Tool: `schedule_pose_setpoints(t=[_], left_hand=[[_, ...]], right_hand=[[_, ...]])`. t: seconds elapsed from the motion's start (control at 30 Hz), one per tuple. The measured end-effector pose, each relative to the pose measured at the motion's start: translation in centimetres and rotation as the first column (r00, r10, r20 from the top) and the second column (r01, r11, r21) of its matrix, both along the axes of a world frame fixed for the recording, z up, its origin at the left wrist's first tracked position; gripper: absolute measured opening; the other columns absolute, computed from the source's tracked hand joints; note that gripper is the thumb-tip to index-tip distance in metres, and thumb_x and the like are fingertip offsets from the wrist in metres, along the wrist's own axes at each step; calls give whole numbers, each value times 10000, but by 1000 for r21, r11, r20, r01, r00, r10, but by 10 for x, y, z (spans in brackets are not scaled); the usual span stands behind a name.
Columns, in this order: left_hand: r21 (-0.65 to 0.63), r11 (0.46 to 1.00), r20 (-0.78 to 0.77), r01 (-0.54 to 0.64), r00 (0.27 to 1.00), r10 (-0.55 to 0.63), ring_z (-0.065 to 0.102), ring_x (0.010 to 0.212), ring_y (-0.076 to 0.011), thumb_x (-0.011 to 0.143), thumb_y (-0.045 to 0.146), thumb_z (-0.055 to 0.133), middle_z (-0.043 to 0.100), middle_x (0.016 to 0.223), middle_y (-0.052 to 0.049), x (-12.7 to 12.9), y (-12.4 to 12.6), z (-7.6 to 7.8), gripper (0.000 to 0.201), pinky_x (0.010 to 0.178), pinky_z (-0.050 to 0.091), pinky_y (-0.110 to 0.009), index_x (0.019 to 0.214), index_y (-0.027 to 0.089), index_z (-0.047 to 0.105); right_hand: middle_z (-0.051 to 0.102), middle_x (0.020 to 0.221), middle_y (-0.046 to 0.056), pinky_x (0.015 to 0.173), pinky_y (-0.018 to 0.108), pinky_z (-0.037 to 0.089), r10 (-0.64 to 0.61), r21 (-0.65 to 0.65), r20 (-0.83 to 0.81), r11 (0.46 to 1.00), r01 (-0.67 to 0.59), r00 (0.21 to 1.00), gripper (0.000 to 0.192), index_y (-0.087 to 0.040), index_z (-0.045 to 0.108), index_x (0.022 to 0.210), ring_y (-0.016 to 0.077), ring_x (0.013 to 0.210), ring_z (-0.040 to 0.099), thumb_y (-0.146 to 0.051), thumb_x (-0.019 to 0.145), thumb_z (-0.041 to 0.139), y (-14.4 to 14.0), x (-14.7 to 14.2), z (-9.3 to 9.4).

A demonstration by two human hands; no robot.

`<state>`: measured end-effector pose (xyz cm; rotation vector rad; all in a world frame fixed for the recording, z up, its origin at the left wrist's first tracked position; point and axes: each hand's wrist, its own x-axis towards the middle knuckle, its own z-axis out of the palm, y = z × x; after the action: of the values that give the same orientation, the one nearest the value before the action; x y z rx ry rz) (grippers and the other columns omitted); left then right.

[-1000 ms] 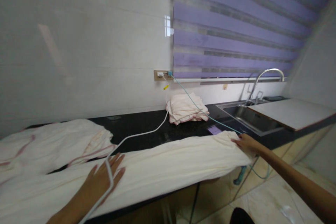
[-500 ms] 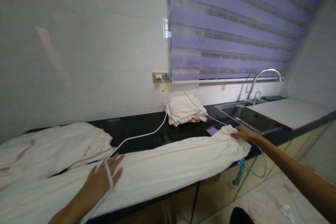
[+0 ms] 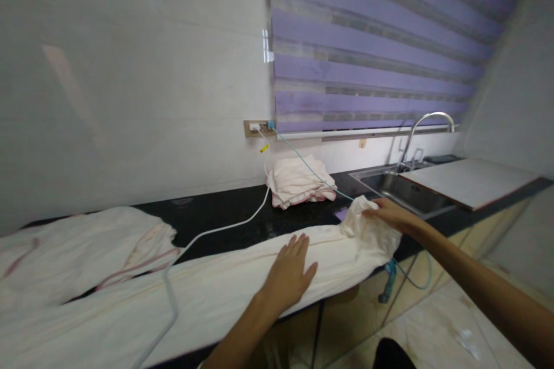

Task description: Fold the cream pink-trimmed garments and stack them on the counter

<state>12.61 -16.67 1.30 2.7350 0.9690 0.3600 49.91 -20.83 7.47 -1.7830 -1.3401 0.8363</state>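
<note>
Head view: I see the left hand (image 3: pixel 289 275) open flat, likely steadying the cloth (image 3: pixel 212 291); the right hand (image 3: pixel 393 215) pinches its right end.

Under both hands (image 3: pixel 288 279), the cloth (image 3: pixel 216 285) is matt and wrinkly. The desk (image 3: pixel 216 207) beyond is smooth and shiny. Past the right hand (image 3: pixel 393 215), the tap (image 3: pixel 413 128) and sink (image 3: pixel 392 185) are shiny metal. The wall (image 3: pixel 173 86) ahead looks glossy.

No legible text, yellow tag (image 3: pixel 264 149) on white cord (image 3: pixel 171 297), unreadable
</note>
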Motion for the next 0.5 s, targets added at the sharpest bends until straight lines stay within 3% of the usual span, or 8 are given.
schedule_pose_setpoints(t=[0.1,0.2,0.33,0.43,0.5], left_hand=[[24,999,-3,27,1000,-27,218,1575,-343,1036,499,374,302,1687,-91,30,0,-18,662,1275,235,-573,1607,164,380],[72,997,21,7,1000,-9,192,1577,-368,1029,546,375,303,1688,-67,41,1,-28,638,1271,199,-612,1581,233,442],[41,999,-8,0,1000,0,201,1572,-388,1003,494,427,327,1678,-113,46,3,-20,650,1265,210,-620,1568,173,456],[47,998,7,30,1000,-31,240,1568,-347,986,381,435,362,1661,-134,57,0,-17,642,1278,233,-554,1570,113,434],[68,996,20,58,998,-60,294,1551,-336,999,366,403,380,1653,-139,67,-3,-23,620,1267,271,-537,1569,122,434]], right_hand=[[798,1006,84,691,293,552,2,30,77,1000,-4,997,430,-137,754,1077,244,832,721,-453,785,752,0,-11,7],[799,964,70,668,282,530,-22,37,176,999,16,984,433,-143,771,1054,247,833,711,-477,778,773,1,-18,15],[800,938,73,641,275,506,-17,22,234,1000,12,972,412,-154,793,963,255,831,710,-513,762,801,0,-29,23],[799,928,63,635,270,502,-2,3,155,1000,1,988,415,-164,786,952,244,816,710,-537,773,797,-1,-41,26],[796,924,54,639,271,503,23,-2,87,1000,-23,996,401,-166,776,950,234,802,705,-536,796,775,0,-51,28]])
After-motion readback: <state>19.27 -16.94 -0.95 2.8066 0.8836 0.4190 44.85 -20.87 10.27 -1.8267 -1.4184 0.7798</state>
